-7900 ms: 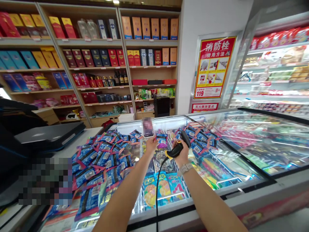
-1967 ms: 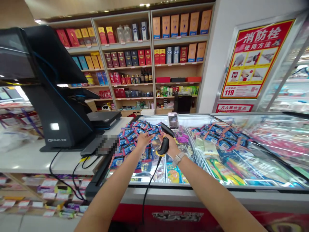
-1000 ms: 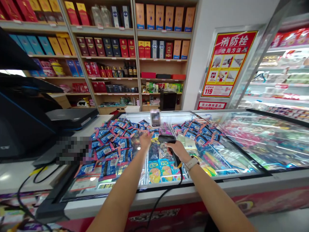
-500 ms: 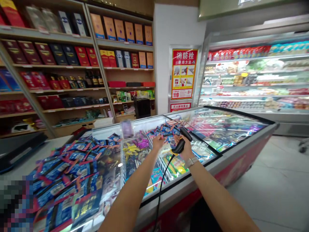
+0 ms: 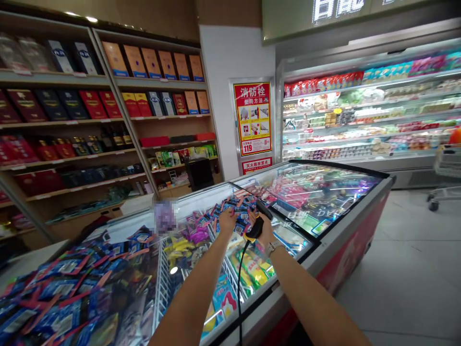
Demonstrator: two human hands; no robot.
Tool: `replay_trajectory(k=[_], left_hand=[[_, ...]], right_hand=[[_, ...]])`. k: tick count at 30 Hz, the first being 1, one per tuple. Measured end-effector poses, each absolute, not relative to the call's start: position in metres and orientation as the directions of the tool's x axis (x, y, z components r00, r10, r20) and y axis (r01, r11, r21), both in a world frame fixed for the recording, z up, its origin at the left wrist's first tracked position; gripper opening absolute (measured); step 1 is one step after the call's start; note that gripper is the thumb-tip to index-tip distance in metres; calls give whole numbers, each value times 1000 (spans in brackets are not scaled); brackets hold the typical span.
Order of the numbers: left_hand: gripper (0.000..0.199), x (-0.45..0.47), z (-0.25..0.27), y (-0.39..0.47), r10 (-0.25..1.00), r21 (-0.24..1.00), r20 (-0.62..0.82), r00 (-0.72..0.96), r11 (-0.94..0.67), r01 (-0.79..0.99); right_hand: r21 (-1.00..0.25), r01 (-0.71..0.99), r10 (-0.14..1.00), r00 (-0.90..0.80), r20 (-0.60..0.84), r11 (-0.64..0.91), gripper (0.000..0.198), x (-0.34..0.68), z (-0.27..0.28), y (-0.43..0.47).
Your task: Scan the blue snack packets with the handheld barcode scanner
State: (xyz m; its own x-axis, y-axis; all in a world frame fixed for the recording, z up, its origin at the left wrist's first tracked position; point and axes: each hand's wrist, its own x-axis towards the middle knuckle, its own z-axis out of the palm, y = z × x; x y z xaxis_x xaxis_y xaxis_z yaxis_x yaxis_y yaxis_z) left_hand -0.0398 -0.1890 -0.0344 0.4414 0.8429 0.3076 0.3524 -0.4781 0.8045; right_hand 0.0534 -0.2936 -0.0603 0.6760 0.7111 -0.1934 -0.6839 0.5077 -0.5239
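Note:
My right hand (image 5: pixel 266 231) is wrapped round the grip of a black and yellow barcode scanner (image 5: pixel 256 228), whose black cable (image 5: pixel 239 283) hangs down over the freezer's front edge. Close by on the left, my left hand (image 5: pixel 226 221) has its fingers closed at the edge of a blue packet (image 5: pixel 239 220). That packet is among several blue and pink packets in the chest freezer (image 5: pixel 312 250); the fingertips are partly hidden. A larger heap of the same packets (image 5: pixel 68 283) lies on the glass at the left.
White wire baskets (image 5: pixel 163 278) divide the freezer, with yellow and green packs (image 5: pixel 252 269) inside. A glass lid (image 5: pixel 324 192) covers its right part. Boxed-goods shelves (image 5: pixel 158 84) stand behind, a chilled display (image 5: pixel 360 120) at the back right, a trolley (image 5: pixel 446 168) at the far right.
The view has swung to the right, so the heap and shelves sit further left. Both hands stay close together over the packets, the scanner still in my right hand.

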Motion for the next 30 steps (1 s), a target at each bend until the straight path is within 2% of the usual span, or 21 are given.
replay_trajectory(k=[4, 9, 14, 17, 22, 30], left_hand=[[31, -41, -30, -195, 797, 694, 394, 458, -585, 420], [32, -51, -14, -201, 666, 449, 548, 507, -745, 493], [24, -95, -5, -196, 616, 474, 617, 490, -787, 394], [22, -148, -3, -187, 642, 491, 626, 444, -766, 414], [23, -263, 0, -178, 729, 499, 609, 311, -657, 564], [29, -418, 5, -182, 863, 451, 493, 109, -360, 817]], right_hand=[[-539, -671, 700, 687, -194, 509, 4, 54, -63, -290], [-499, -667, 684, 706, -186, 553, 6, 50, -54, -300], [-467, -652, 703, 706, -87, 597, 7, 20, -36, -306], [-483, -727, 802, 592, -81, 488, 6, -21, -25, -293], [-534, -814, 932, 341, -123, 228, 7, -115, -21, -260], [-582, -808, 979, 37, -200, -88, 5, -239, -31, -236]])
